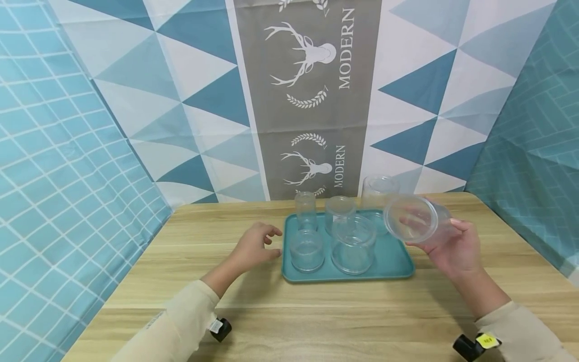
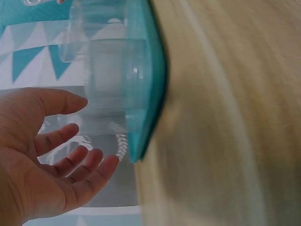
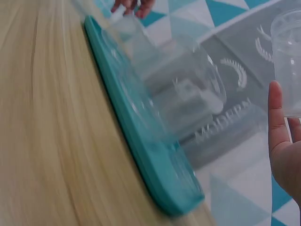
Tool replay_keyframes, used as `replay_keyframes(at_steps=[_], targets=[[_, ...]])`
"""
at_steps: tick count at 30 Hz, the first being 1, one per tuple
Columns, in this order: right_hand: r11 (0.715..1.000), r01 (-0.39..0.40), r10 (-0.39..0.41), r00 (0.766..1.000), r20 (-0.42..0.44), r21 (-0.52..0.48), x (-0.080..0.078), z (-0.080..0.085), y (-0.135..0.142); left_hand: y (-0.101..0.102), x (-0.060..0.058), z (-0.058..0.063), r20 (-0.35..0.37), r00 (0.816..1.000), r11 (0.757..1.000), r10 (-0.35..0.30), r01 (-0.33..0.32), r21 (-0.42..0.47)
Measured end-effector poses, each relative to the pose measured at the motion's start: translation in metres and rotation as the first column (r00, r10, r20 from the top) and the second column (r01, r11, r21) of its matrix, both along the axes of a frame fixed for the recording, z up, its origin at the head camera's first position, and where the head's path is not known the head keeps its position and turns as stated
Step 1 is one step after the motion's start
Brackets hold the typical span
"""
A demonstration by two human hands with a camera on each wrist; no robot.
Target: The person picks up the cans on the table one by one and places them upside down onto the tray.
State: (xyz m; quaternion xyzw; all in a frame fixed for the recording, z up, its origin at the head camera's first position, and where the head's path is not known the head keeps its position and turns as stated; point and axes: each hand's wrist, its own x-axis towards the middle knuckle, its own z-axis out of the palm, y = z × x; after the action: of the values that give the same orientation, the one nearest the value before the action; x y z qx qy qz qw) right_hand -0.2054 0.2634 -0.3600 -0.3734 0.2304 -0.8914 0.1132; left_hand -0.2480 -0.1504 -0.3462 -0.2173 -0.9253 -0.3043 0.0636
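My right hand (image 1: 459, 251) grips a clear plastic jar (image 1: 439, 223) above the right end of a teal tray (image 1: 394, 264). The jar is tilted, its round end facing left and toward me. In the right wrist view, the same jar (image 3: 288, 70) shows partly at the right edge. Just off the tray's left side, my left hand (image 1: 255, 246) hovers with relaxed, slightly bent fingers and nothing in them. Closest to it stand a short clear jar (image 1: 307, 254) and a tall narrow jar (image 1: 305, 208). A wider jar (image 1: 354, 249) stands front middle.
Farther back are a medium clear jar (image 1: 340, 208) and a large tall jar (image 1: 380, 188), the latter partly hidden by the held jar. The tray lies on a wood-grain table (image 1: 316, 322). Patterned cloth (image 1: 199, 100) hangs behind, with blue cloth at both sides.
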Motion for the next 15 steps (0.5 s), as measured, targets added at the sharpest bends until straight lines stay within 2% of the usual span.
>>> replay_keyframes(at_steps=[4, 9, 11, 13, 15], targets=[[0.999, 0.048, -0.049, 0.999, 0.018, 0.015, -0.001, -0.003, 0.016, 0.001, -0.004, -0.008, 0.061, 0.997, 0.999, 0.038, -0.039, 0.02], [0.974, 0.169, -0.169, 0.986, -0.014, 0.151, -0.002, -0.004, 0.033, 0.002, -0.011, -0.016, 0.128, 0.99, 0.996, 0.063, -0.071, 0.059], [0.932, 0.261, -0.254, 0.965, -0.058, 0.251, -0.001, -0.003, 0.038, 0.002, -0.014, -0.019, 0.149, 0.987, 0.995, 0.066, -0.077, 0.068], [0.872, 0.356, -0.336, 0.934, -0.12, 0.336, 0.0, -0.001, 0.044, 0.002, -0.017, -0.022, 0.168, 0.983, 0.994, 0.07, -0.083, 0.075], [0.772, 0.484, -0.451, 0.874, -0.181, 0.411, 0.001, 0.0, 0.047, 0.002, -0.02, -0.025, 0.185, 0.98, 0.993, 0.073, -0.089, 0.08]])
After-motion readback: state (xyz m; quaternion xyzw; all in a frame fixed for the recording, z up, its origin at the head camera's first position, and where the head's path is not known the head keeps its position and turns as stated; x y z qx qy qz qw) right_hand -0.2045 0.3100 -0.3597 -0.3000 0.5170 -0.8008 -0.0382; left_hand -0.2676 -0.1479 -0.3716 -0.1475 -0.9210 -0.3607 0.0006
